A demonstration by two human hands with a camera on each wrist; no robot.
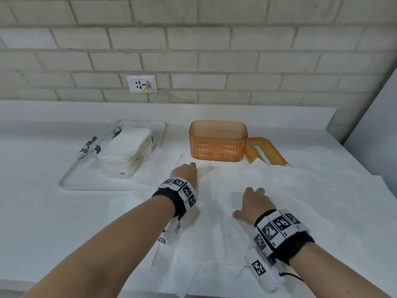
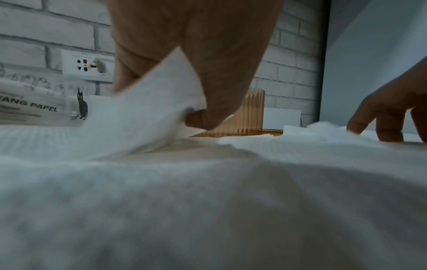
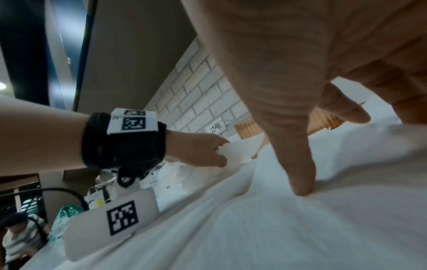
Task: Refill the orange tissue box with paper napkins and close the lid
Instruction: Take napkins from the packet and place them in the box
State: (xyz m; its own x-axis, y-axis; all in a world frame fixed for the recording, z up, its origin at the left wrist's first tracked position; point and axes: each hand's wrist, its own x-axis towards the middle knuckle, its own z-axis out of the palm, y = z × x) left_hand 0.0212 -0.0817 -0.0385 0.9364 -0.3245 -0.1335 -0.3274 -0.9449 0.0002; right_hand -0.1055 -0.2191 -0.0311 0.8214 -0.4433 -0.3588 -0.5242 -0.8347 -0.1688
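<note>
The orange tissue box (image 1: 217, 141) stands open and empty at the back of the white counter, and its orange lid (image 1: 264, 150) lies flat to its right. Several unfolded white napkins (image 1: 225, 211) are spread over the counter in front of the box. My left hand (image 1: 185, 171) pinches the far corner of one napkin (image 2: 159, 102) between thumb and fingers and lifts it just in front of the box (image 2: 249, 113). My right hand (image 1: 254, 204) lies nearer me with spread, straight fingers (image 3: 300, 175) pressing down on the napkins.
A clear tray (image 1: 86, 179) at the left holds an opened plastic pack of stacked napkins (image 1: 124, 151). A wall socket (image 1: 141, 83) sits on the brick wall behind. A grey panel (image 1: 376, 117) rises at the counter's right end.
</note>
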